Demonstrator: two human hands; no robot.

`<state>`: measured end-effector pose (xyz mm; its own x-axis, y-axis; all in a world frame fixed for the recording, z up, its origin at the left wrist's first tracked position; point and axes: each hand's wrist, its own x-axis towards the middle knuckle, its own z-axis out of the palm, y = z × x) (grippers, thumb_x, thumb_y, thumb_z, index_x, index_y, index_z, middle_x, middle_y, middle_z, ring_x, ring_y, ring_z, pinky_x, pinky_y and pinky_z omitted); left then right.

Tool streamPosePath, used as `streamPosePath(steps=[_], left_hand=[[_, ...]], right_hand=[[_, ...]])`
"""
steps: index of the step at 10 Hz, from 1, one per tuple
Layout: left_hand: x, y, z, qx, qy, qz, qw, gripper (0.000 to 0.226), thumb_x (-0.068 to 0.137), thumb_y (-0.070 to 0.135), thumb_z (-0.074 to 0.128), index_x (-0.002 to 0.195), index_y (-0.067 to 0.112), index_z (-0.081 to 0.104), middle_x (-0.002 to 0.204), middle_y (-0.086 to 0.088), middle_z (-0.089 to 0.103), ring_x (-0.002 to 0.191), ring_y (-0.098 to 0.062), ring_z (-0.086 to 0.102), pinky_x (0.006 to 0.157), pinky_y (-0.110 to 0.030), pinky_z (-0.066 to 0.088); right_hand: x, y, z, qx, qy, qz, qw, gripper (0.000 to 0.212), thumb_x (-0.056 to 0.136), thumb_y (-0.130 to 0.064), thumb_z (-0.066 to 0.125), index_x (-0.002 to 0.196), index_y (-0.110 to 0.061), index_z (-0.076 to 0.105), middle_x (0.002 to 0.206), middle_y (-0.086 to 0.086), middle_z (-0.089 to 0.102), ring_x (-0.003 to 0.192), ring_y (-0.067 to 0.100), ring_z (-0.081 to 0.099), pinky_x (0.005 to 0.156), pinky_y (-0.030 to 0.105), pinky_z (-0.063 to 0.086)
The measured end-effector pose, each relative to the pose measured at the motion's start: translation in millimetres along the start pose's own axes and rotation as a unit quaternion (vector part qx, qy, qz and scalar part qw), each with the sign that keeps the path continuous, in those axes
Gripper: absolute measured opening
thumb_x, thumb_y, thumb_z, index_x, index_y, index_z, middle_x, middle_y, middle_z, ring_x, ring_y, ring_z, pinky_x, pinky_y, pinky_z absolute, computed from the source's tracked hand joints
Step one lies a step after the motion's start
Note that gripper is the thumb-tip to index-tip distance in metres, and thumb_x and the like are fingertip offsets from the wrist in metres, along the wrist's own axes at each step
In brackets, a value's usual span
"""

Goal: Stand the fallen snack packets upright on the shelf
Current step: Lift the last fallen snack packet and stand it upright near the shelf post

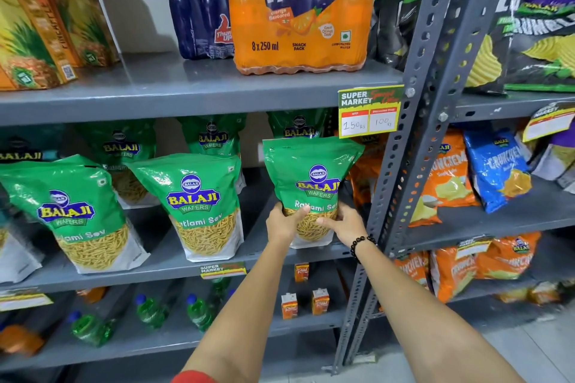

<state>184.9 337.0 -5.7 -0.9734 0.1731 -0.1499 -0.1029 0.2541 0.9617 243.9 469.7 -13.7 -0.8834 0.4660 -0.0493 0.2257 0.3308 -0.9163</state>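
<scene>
A green Balaji Ratlami Sev packet (311, 177) stands upright at the right end of the middle grey shelf (174, 264). My left hand (284, 222) grips its lower left side and my right hand (343, 222) grips its lower right side. Two more green packets (199, 205) (74, 211) stand upright to its left along the shelf front. Further green packets (213, 135) stand behind them at the back of the shelf.
A grey perforated upright post (413, 134) stands close on the right, with a price tag (368, 110) hanging above the held packet. A Fanta pack (300, 9) sits on the shelf above. Orange and blue chip bags (451, 174) lean on the neighbouring rack. Bottles fill the shelf below.
</scene>
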Motion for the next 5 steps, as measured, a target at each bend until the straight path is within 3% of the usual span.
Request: streamPosePath(steps=[3,5], left_hand=[[-8,1,-2,-0.004,-0.017,-0.01,1.0,0.051,0.079,0.033,0.073,0.121,0.009,0.055,0.123,-0.012,0.065,0.111,-0.028,0.062,0.097,-0.042,0.05],[-14,0,0,0.023,-0.012,-0.034,0.999,0.069,0.079,0.041,0.07,0.129,0.001,0.044,0.135,-0.016,0.054,0.122,-0.031,0.053,0.095,-0.038,0.045]], right_hand=[[-7,-2,-2,-0.009,-0.009,0.014,1.0,0.051,0.077,-0.015,0.073,0.125,-0.008,0.054,0.123,0.014,0.064,0.113,0.028,0.059,0.101,0.041,0.047],[-6,3,2,-0.006,-0.005,0.018,1.0,0.062,0.077,-0.015,0.073,0.132,-0.007,0.045,0.131,0.015,0.058,0.123,0.031,0.053,0.103,0.042,0.042]])
